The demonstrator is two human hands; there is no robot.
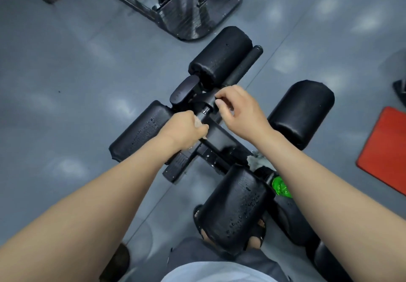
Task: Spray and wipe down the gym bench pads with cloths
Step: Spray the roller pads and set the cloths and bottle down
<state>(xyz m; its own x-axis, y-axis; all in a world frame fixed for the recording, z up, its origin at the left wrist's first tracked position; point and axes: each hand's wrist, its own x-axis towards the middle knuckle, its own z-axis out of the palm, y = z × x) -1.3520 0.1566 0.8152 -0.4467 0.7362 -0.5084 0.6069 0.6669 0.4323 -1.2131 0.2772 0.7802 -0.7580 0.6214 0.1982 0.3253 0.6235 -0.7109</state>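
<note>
Floor (66,84): grey, glossy.
Centre: black bench frame (211,156), standing.
Right edge: red mat (386,150).
Top: black machine base (186,11).

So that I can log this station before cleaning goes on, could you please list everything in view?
roller pads: four, black, round the bench frame; droplets on the left and nearest ones
handle bar: one, black, beside the far pad
grey cloth: one, by the right forearm
green object: one, bright green, below the grey cloth; kind unclear
mat: one, red, floor at right
machine base: one, black, top
floor: grey
feet: two, in black sandals, beside the nearest pad
left hand: grips a tan cloth at the frame
right hand: pinches the frame's tube
</note>
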